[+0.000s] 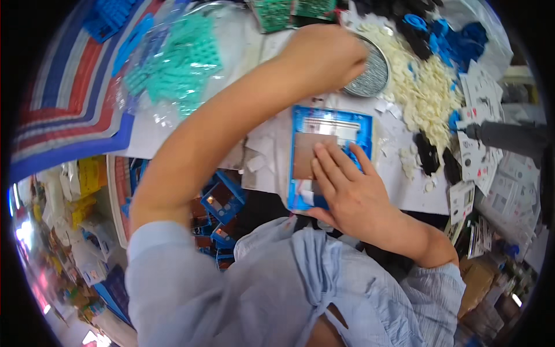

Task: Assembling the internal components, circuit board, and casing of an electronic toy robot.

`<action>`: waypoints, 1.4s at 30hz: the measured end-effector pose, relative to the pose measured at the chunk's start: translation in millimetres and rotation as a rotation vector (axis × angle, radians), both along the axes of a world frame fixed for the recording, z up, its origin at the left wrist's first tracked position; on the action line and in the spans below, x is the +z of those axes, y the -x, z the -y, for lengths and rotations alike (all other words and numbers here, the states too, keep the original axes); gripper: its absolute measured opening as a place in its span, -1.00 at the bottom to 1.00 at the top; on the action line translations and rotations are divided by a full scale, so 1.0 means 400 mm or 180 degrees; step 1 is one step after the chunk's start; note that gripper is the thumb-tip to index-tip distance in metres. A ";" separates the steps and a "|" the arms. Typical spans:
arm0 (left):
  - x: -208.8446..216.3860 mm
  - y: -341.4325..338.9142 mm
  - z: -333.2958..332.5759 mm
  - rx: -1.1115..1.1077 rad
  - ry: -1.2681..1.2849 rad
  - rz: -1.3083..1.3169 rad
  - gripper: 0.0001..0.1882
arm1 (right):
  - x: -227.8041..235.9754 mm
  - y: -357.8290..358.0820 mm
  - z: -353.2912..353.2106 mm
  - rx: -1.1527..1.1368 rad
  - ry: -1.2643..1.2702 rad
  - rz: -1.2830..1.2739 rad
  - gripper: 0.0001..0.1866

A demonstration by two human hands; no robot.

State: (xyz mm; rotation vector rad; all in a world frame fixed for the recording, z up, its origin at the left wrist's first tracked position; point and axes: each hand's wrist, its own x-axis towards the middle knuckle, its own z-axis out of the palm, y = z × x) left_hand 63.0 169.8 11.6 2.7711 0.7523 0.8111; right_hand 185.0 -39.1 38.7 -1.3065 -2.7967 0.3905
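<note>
One blue rectangular plastic casing [364, 123] with a flat brown panel [305, 157] lies mid-frame on the white-topped table [421, 199]. Right hand [354, 195] spread flat over its lower right, fingertips at the panel's edge. Left hand [329, 56] curled over the round metal tin of small grey parts [374, 76], upper centre; can't tell if it pinches anything. Casing probably light, stiff, slightly slippery; best held by side rims.

Brightly lit — left hand [328, 59] blurred, outer edges bent and dark.
</note>
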 end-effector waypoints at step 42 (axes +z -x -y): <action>-0.051 0.146 0.416 -0.0030 0.0739 0.1211 -0.78 | 0.136 -0.044 -0.082 0.0033 0.1595 -0.5097 -0.65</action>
